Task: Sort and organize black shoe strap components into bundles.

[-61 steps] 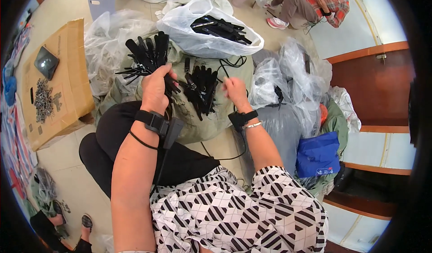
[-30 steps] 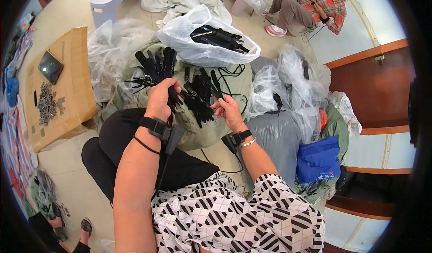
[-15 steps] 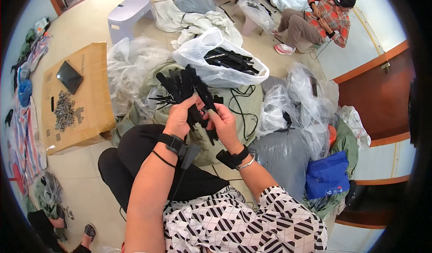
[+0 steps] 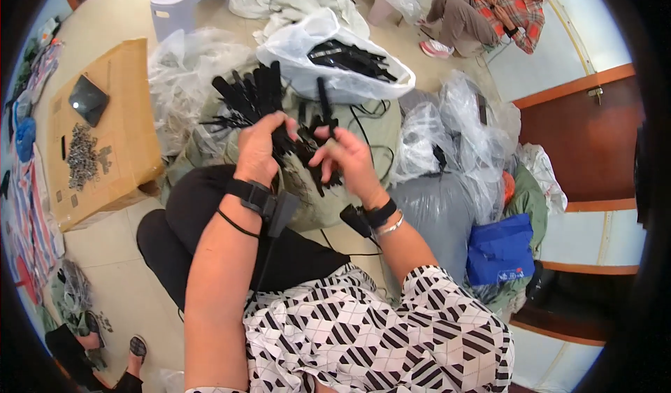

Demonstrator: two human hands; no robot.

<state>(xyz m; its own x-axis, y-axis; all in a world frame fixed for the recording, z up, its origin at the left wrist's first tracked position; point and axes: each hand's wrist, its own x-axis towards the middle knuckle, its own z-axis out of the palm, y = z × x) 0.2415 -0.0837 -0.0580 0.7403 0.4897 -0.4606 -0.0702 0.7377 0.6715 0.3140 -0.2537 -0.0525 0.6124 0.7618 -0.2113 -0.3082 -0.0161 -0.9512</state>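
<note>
A fanned bundle of flat black strips [image 4: 262, 89] is gripped in my left hand [image 4: 257, 154], its fingers wrapped around the lower ends. My right hand [image 4: 353, 166] is just to the right, thumb and fingers bent, with a single black strip [image 4: 323, 99] standing up from the fingertips. Other dark pieces [image 4: 307, 148] show between the two hands, partly covered by the fingers. Beyond my hands sits an open white plastic bag [image 4: 290, 54] holding many similar black strips [image 4: 349, 59]. The exact kind of strip cannot be made out.
A cardboard sheet [image 4: 122, 127] at left carries a pile of small metal pieces [image 4: 82, 159] and a dark tray [image 4: 89, 101]. Stuffed grey bags [image 4: 433, 218] and a blue bag [image 4: 500, 249] stand at right. A person in a checked shirt [image 4: 521, 26] sits at far right.
My right hand has drawn apart from the left, with one strip now upright in its fingers. The left hand and its bundle have shifted left in the picture as the view moved.
</note>
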